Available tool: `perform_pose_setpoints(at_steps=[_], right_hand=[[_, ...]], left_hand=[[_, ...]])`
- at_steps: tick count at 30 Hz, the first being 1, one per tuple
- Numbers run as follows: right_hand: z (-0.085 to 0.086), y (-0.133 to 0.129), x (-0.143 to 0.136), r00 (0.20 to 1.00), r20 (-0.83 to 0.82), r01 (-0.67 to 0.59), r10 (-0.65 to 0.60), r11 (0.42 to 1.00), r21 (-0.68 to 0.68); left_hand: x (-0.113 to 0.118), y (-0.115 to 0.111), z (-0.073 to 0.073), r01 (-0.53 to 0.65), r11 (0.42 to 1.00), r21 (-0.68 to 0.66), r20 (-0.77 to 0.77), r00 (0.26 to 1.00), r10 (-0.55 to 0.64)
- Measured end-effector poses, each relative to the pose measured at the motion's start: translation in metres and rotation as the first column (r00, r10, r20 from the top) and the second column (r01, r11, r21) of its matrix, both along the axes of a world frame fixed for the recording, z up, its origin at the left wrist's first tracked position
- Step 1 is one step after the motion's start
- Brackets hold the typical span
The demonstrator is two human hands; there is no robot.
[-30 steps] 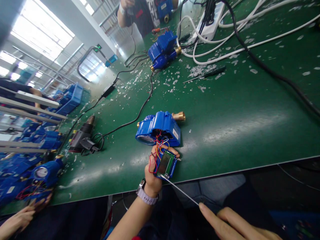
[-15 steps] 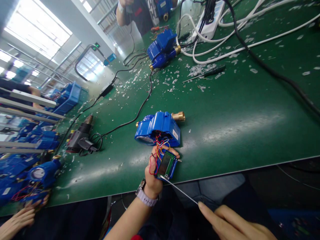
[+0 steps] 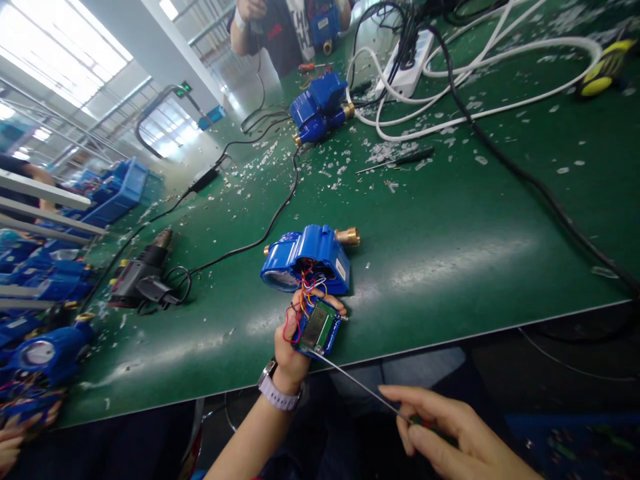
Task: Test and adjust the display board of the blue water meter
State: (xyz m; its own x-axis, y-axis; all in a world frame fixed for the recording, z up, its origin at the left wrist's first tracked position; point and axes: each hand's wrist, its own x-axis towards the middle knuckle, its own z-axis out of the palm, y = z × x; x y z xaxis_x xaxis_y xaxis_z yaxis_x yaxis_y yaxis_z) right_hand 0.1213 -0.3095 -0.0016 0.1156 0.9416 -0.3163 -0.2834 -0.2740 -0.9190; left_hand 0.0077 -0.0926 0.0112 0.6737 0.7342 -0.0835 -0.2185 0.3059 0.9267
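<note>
Left hand (image 3: 290, 347) grips display module (image 3: 319, 328) mid-frame; right hand (image 3: 450, 433) pinches screwdriver (image 3: 360, 385). Tip slip risks nicking wires (image 3: 306, 293).

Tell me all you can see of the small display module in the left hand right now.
The display module is a small blue plastic housing with a greenish-grey rectangular screen facing up, tilted, at the near edge of the green table. The left hand grips it from the left side, a fingertip over its top. Red, yellow and blue wires run from it into the open blue meter body just behind. The thin metal shaft of a screwdriver, held by the right hand, meets its lower edge.
</note>
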Motion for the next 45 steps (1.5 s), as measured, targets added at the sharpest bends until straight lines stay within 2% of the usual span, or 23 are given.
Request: perform_pose_setpoints(at_steps=[2, 4, 7, 10, 13, 15, 17, 19, 20, 21, 23, 24, 25, 27, 29, 33, 37, 41, 45], right_hand=[[-0.001, 0.000, 0.007, 0.934, -0.356, 0.009, -0.030, 0.998, -0.060], [0.000, 0.000, 0.013, 0.823, -0.561, 0.062, -0.088, 0.996, -0.064], [0.003, 0.002, 0.020, 0.738, -0.653, 0.175, -0.170, 0.983, -0.058], [0.005, 0.006, 0.031, 0.733, -0.644, 0.276, -0.221, 0.961, -0.016], [0.007, 0.011, 0.056, 0.811, -0.477, 0.407, -0.339, 0.912, 0.044], [0.007, 0.014, 0.079, 0.842, -0.252, 0.507, -0.477, 0.859, 0.070], [0.006, 0.019, 0.107, 0.824, 0.031, 0.559, -0.566, 0.820, 0.122], [0.002, 0.025, 0.137, 0.769, 0.325, 0.519, -0.550, 0.835, 0.183], [0.000, 0.029, 0.152, 0.714, 0.467, 0.490, -0.522, 0.848, 0.200], [-0.001, 0.033, 0.166, 0.616, 0.611, 0.469, -0.498, 0.854, 0.224], [-0.002, 0.042, 0.193, 0.352, 0.839, 0.414, -0.414, 0.873, 0.257], [0.000, 0.048, 0.204, 0.212, 0.901, 0.397, -0.378, 0.876, 0.274], [0.002, 0.056, 0.215, 0.120, 0.925, 0.389, -0.360, 0.874, 0.290], [0.009, 0.075, 0.230, 0.005, 0.938, 0.379, -0.348, 0.868, 0.320], [0.015, 0.102, 0.239, -0.060, 0.945, 0.328, -0.321, 0.888, 0.323], [0.016, 0.171, 0.243, -0.097, 0.970, 0.184, -0.224, 0.953, 0.239], [0.010, 0.223, 0.247, -0.096, 0.984, 0.156, -0.150, 0.974, 0.164], [0.011, 0.237, 0.255, -0.052, 0.993, 0.211, -0.107, 0.971, 0.116], [0.024, 0.219, 0.254, 0.061, 0.986, 0.322, -0.153, 0.938, 0.126]], left_hand=[[0.000, 0.001, 0.001, 0.004, 0.999, -0.033, 0.001, 1.000, -0.004], [0.000, 0.001, 0.002, -0.002, 0.999, -0.043, 0.003, 1.000, 0.002], [-0.002, -0.001, 0.005, -0.019, 0.999, -0.047, 0.008, 1.000, 0.020], [-0.005, -0.002, 0.000, -0.033, 0.994, -0.105, -0.002, 0.999, 0.033], [-0.005, 0.004, -0.017, -0.055, 0.981, -0.187, 0.010, 0.998, 0.058], [-0.004, 0.013, -0.029, 0.024, 0.973, -0.229, 0.092, 0.996, -0.003], [-0.003, 0.022, -0.039, 0.093, 0.957, -0.275, 0.136, 0.989, -0.057], [-0.004, 0.028, -0.044, 0.183, 0.935, -0.305, 0.185, 0.974, -0.131], [-0.005, 0.030, -0.045, 0.217, 0.925, -0.312, 0.209, 0.965, -0.156], [-0.006, 0.030, -0.046, 0.244, 0.918, -0.314, 0.232, 0.957, -0.175], [-0.006, 0.030, -0.044, 0.272, 0.912, -0.306, 0.269, 0.944, -0.191], [-0.005, 0.029, -0.044, 0.281, 0.912, -0.298, 0.284, 0.938, -0.196], [-0.005, 0.028, -0.043, 0.290, 0.912, -0.290, 0.297, 0.933, -0.203], [-0.004, 0.027, -0.041, 0.311, 0.909, -0.278, 0.317, 0.923, -0.219], [-0.003, 0.026, -0.040, 0.323, 0.906, -0.275, 0.333, 0.916, -0.225], [-0.004, 0.028, -0.043, 0.344, 0.897, -0.277, 0.354, 0.905, -0.238], [-0.005, 0.032, -0.049, 0.390, 0.886, -0.252, 0.367, 0.885, -0.286], [-0.003, 0.038, -0.053, 0.426, 0.874, -0.233, 0.376, 0.869, -0.323], [-0.001, 0.041, -0.055, 0.475, 0.844, -0.250, 0.405, 0.843, -0.355]])
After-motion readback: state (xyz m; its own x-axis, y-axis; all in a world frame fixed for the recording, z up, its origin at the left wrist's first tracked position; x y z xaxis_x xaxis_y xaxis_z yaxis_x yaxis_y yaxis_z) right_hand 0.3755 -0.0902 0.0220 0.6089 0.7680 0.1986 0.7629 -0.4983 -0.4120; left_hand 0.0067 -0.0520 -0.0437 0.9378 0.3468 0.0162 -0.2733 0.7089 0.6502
